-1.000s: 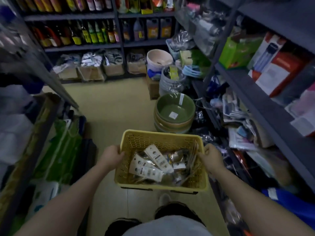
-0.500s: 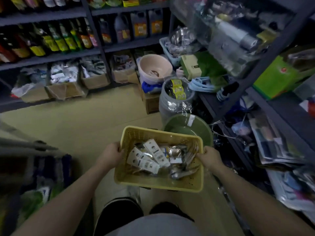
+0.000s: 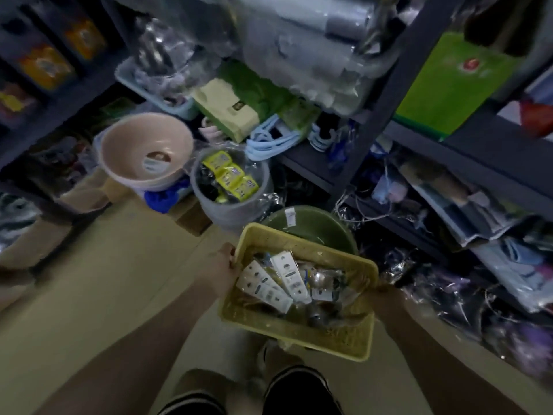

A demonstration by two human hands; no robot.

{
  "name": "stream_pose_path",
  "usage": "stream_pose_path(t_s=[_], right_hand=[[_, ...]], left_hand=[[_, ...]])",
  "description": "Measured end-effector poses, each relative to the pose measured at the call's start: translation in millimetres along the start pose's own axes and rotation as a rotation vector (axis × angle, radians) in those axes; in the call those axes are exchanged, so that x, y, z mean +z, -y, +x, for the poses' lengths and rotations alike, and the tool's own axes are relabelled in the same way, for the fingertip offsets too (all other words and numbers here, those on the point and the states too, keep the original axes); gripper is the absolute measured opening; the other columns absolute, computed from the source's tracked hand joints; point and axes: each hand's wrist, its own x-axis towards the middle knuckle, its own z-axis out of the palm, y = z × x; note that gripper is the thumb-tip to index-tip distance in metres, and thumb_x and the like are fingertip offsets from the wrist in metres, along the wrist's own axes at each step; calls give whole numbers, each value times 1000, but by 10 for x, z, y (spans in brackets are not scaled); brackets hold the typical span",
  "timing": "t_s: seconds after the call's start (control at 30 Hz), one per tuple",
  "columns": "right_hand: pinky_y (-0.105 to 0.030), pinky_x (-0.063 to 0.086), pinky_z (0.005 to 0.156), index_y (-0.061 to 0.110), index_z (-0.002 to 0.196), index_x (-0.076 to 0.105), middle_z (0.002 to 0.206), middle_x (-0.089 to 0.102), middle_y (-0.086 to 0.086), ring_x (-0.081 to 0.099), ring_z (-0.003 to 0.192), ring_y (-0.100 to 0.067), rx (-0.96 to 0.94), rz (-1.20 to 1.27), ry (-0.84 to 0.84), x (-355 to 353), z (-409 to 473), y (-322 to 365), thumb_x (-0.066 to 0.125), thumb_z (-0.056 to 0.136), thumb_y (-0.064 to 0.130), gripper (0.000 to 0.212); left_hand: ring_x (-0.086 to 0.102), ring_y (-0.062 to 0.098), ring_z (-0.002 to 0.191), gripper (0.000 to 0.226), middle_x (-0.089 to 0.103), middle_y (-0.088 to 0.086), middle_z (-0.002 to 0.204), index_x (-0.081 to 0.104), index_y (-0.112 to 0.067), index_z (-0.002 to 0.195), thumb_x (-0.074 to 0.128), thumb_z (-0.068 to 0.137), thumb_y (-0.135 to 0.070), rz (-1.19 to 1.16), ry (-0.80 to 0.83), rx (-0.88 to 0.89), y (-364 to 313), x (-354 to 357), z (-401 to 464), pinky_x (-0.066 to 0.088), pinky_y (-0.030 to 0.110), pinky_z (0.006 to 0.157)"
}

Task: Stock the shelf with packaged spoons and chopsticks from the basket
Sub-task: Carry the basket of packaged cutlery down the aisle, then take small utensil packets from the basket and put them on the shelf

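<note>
2 hands (image 3: 220, 266) grip 1 basket (image 3: 299, 330) (tilted).

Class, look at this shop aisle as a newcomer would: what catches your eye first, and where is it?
The yellow basket of white-carded packets, low centre, gripped by the left hand and right hand. Then the pink basin at upper left and the bright green box on the right-hand shelf.

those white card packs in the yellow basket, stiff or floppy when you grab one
The white card packs look flat and long, so probably fairly stiff and light. They lie loosely overlapped in the yellow basket, so neighbours may shift. Any clear wrap could be slippery.
</note>
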Motion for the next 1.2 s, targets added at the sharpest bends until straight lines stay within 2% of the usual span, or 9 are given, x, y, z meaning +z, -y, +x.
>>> stream_pose_path(t_s=[0.13, 0.27, 0.4, 0.57, 0.63, 0.73, 0.93, 1.1, 1.2], right_hand=[[-24, 30, 50, 9, 59, 45, 59, 41, -4, 37, 53, -15, 105, 58, 33, 191, 549, -64, 56, 85, 1, 29], [-37, 45, 65, 6, 81, 48, 80, 50, -12, 51, 74, -25, 208, 193, 63, 462, 854, -151, 59, 84, 2, 12], [-39, 44, 67, 3, 86, 50, 96, 58, -27, 50, 72, -25, 338, 357, 3, 715, 1047, -303, 55, 85, -2, 8], [-47, 42, 96, 6, 130, 43, 136, 41, -18, 44, 119, -36, 35, -250, -328, 985, 1004, -91, 58, 84, 16, 50], [-45, 40, 103, 10, 133, 42, 140, 39, -14, 41, 127, -33, -147, -271, -176, 1248, 1033, 64, 51, 88, 16, 46], [-39, 31, 110, 13, 143, 28, 152, 25, -10, 26, 140, -28, -123, -345, 121, 1784, 1320, 133, 41, 96, 22, 50], [-44, 31, 107, 14, 142, 26, 148, 32, -11, 31, 135, -29, -106, -399, 120, 2455, 1975, 42, 56, 89, 34, 64], [-36, 44, 90, 22, 124, 51, 129, 56, -8, 53, 116, -25, -208, -494, 256, 2667, 1973, -11, 53, 90, 24, 34], [-29, 46, 82, 17, 116, 53, 117, 61, -4, 58, 105, -19, -255, -280, 176, 2421, 1753, 7, 51, 93, 24, 25]], left_hand=[[48, 24, 72, 24, 42, -1, 61, 38, -16, 66, 49, 87, -13, 42, 11, 51, -152, 221, 892, 30, 31, 56], [48, 20, 77, 6, 51, 4, 78, 47, -12, 83, 53, 83, -12, 89, 47, 86, -212, 415, 1439, 36, 31, 66], [57, 31, 105, 47, 60, 14, 116, 56, -12, 114, 59, 72, -32, 108, 196, 138, -30, 662, 1869, 49, 42, 89], [55, 32, 111, 46, 61, 14, 118, 53, -19, 119, 53, 74, -28, 138, 240, 353, -83, 713, 2031, 47, 43, 92], [54, 31, 113, 42, 59, 15, 122, 50, -16, 123, 56, 82, -17, 140, 259, 440, -119, 712, 2059, 46, 45, 95], [57, 24, 112, 39, 61, 8, 122, 48, -15, 127, 53, 88, -15, 116, 343, 509, -141, 748, 2157, 48, 42, 94], [52, 3, 99, 33, 61, -1, 117, 55, -16, 122, 52, 89, -13, 127, 273, 646, 92, 798, 2484, 39, 16, 80], [57, -1, 84, 25, 68, 4, 98, 64, -9, 106, 51, 85, -17, 71, 190, 770, 183, 872, 2498, 40, -1, 68], [54, -4, 88, 28, 65, 2, 104, 59, -11, 113, 53, 87, -17, -8, 261, 695, 148, 1007, 2347, 40, -1, 73]])
